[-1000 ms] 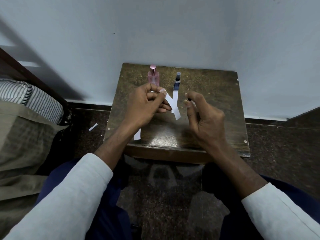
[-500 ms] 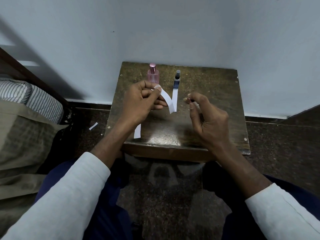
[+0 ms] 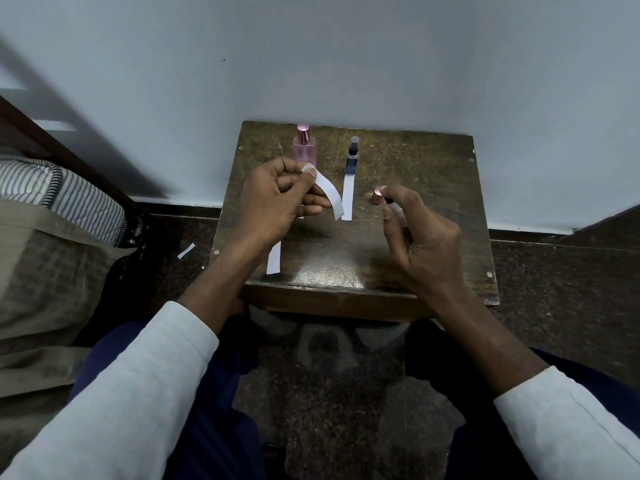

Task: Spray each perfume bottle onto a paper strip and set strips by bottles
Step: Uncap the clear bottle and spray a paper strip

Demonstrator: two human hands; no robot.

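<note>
While the left hand (image 3: 277,199) pinched a paper strip (image 3: 329,195), the right hand (image 3: 420,233) gripped a small pink-topped bottle (image 3: 378,195); aiming its nozzle squarely at the strip seemed wise.

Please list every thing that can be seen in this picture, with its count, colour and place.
Wooden table: one, dark brown, against the wall.
Pink perfume bottle: one, pink, upright at the table's far edge.
Dark perfume bottle: one, dark blue with black top, upright, right of the pink one.
Paper strips: white; one flat before the dark bottle, one near the table's front edge, one held strip curling downward.
Paper scrap: one, white, on the floor left of the table.
Small bottle: one, pink tip, mostly hidden in the right hand.
Striped cloth: one, white and dark, far left.
Left hand: pinches the held strip.
Right hand: grips the small bottle.
</note>
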